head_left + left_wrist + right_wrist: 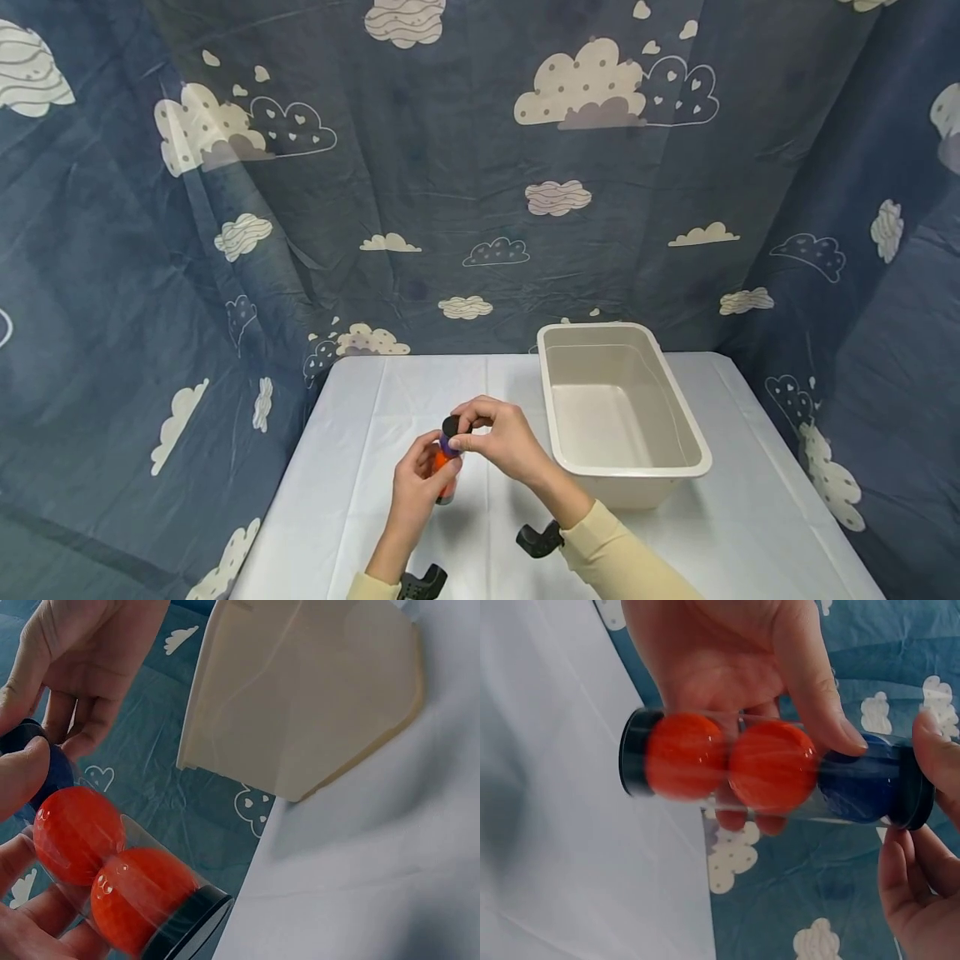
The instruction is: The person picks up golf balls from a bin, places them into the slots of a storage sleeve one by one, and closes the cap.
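Note:
A clear tube (pixel 772 766) holds two orange balls (pixel 79 834) and one dark blue ball (pixel 859 780) in a row. Black caps close both ends, the upper cap (pixel 913 787) beside the blue ball and the lower cap (pixel 187 930) beside an orange one. My left hand (pixel 414 487) grips the tube round its middle, above the table, with the tube tilted. With thumb and fingers, my right hand (pixel 504 435) pinches the upper cap. Whether that cap has loosened, I cannot tell.
To the right of my hands a deep beige bin (pixel 551 400) stands on the white-covered table (pixel 375 433). Dark blue cloth (pixel 450 167) with a cloud print hangs behind and at both sides. Black wrist mounts (pixel 540 540) sit on both forearms.

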Action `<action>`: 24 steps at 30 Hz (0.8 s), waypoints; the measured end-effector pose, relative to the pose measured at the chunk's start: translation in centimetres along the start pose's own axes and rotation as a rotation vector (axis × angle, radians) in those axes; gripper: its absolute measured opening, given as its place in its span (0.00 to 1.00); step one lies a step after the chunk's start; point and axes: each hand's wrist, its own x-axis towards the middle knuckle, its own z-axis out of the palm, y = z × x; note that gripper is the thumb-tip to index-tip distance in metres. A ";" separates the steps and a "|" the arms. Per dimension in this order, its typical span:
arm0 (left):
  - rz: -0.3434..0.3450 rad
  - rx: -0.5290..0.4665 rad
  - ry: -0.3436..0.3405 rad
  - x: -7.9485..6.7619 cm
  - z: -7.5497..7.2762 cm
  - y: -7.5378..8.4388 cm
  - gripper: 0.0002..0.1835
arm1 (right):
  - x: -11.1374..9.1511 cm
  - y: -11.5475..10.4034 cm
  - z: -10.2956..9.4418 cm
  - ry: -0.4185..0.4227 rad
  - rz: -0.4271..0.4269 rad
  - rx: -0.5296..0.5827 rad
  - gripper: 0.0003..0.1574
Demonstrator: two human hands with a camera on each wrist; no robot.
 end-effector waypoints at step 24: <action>0.057 -0.031 0.001 0.0 1.0 0.3 0.22 | -0.5 0.3 0.5 0.139 -0.123 -0.042 0.13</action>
